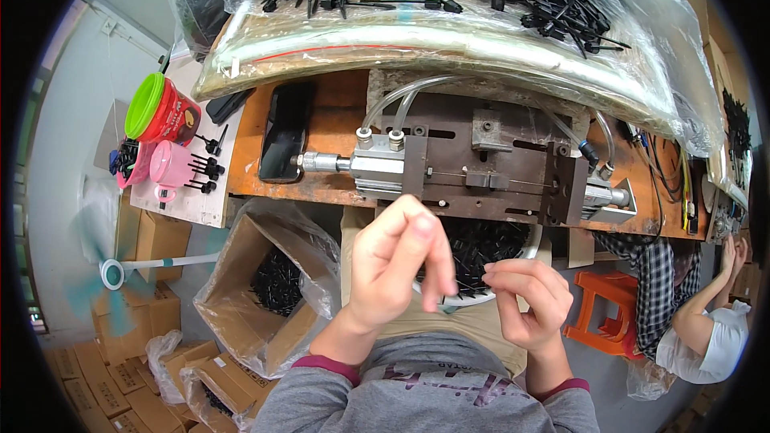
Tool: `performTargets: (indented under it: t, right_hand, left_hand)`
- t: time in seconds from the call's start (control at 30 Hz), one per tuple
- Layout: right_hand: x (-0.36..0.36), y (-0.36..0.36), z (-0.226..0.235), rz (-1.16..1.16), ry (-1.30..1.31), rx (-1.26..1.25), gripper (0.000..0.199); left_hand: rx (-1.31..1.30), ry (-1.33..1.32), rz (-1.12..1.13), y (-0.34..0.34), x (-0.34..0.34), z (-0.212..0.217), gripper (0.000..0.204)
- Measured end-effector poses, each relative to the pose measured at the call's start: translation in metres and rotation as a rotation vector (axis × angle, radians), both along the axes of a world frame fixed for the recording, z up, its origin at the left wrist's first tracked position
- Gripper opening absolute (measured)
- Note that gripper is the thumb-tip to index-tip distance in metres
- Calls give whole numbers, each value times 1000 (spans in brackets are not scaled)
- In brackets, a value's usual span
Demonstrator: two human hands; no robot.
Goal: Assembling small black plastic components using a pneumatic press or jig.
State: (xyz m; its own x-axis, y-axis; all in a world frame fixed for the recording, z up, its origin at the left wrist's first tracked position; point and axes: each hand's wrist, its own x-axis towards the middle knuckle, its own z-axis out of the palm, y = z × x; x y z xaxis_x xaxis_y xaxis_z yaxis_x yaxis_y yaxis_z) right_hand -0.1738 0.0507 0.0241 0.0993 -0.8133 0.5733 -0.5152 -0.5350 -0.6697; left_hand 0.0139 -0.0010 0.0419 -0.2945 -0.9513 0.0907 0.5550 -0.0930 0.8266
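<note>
My left hand (397, 265) and my right hand (529, 301) are raised close together over my lap. Each pinches one end of a thin black pin (472, 284) with curled fingers. Right behind the hands, a white bowl (531, 244) full of small black plastic parts rests on my lap. Above it, a metal fixture (481, 164) with a silver pneumatic cylinder (377, 164) and clear hoses sits on the orange bench (337, 108).
A large clear bag of black pins (449, 0) lies along the back of the bench, and a black phone (285, 132) lies at its left. A red tub with a green lid (160, 108) and a pink cup (170, 164) stand on the left. A lined cardboard box of black parts (269, 285) sits by my left knee. Another person (706, 329) sits by an orange stool (601, 305).
</note>
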Motion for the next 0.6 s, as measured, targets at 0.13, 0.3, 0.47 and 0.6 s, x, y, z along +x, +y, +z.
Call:
performTargets:
  t: [0.13,0.3,0.47,0.6]
  right_hand:
    - [-10,-19,16,16,36,-88,25]
    - [-28,-48,44,-99,37,-134,21]
    - [-43,-86,66,-205,-33,-111,13]
    - [-53,-123,75,-339,88,-225,12]
  left_hand:
    - [-138,-126,-27,5,5,1,17]
    - [-453,-267,-39,3,1,14,10]
    - [-377,-86,-55,18,-6,22,60]
    - [-348,398,-317,27,-36,29,45]
